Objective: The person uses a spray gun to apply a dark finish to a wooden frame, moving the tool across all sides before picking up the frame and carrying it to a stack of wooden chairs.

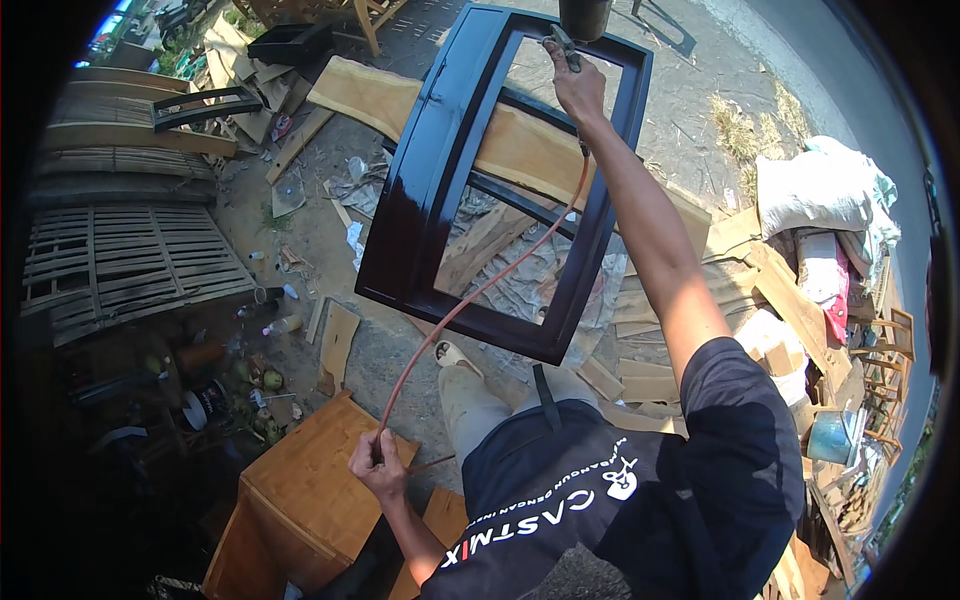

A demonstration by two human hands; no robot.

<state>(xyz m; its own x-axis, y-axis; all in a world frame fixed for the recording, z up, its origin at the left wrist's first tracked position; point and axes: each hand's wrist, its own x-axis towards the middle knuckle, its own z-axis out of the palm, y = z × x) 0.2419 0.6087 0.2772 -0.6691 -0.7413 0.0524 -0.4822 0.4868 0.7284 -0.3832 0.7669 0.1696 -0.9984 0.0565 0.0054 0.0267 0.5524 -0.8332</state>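
Observation:
My right hand (582, 92) is wrapped round the handle of a spray gun (567, 52) at the far end of a dark brown wooden panel frame (410, 200). A dark cup (585, 16) shows beside the gun's head, cut off by the upper edge. From the gun a red hose (505, 272) runs down across the frame's opening to my left hand (382, 467), whose fingers are closed round it. The frame's left side is wide and glossy, with light glinting on it. Whether spray leaves the nozzle, I cannot tell.
A light wooden plank (520, 152) lies beneath the frame. An orange-brown wooden cabinet (320, 480) stands near my left hand. To the left is a slatted bamboo rack (130, 255). White sacks (815, 195), a blue bucket (835, 437) and scattered boards are on the right.

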